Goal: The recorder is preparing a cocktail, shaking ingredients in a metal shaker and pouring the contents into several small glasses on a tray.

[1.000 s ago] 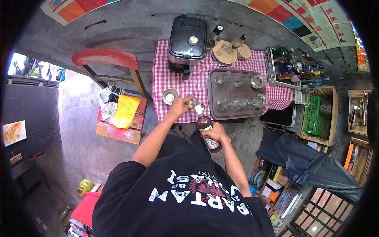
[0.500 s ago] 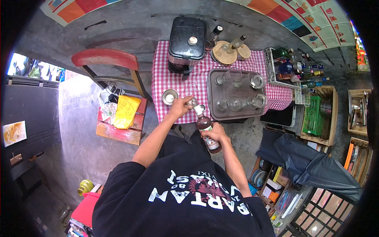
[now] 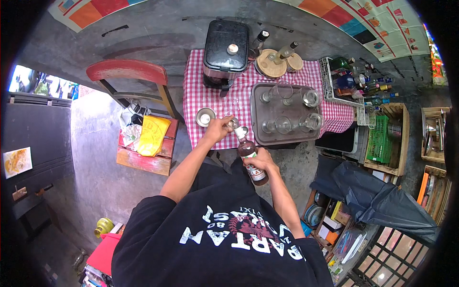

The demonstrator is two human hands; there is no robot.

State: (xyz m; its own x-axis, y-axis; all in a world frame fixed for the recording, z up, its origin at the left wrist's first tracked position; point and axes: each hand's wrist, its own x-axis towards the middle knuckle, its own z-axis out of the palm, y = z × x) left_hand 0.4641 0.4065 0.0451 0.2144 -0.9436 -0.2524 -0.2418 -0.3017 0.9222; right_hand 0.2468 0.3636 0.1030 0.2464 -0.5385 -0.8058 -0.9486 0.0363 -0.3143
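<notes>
My right hand [image 3: 260, 161] is wrapped around the body of a brown glass bottle [image 3: 246, 147] with a white neck and a pale label. The bottle slants away from me, its mouth against or just over a small clear glass [image 3: 233, 123]. That glass is held in the fingers of my left hand [image 3: 219, 128], at the near edge of the table. A small round metal bowl [image 3: 201, 123] with something white in it stands left of my left hand. To the right, a brown tray [image 3: 291, 108] carries several clear stemmed glasses [image 3: 282, 125].
A black appliance with a lid [image 3: 226, 45] and two bottles stand at the back of the checked cloth [image 3: 196, 81]. A white crate [image 3: 326, 76] of bottles sits at the right. At the left is a red wooden chair [image 3: 142, 165] with a yellow bag [image 3: 154, 135].
</notes>
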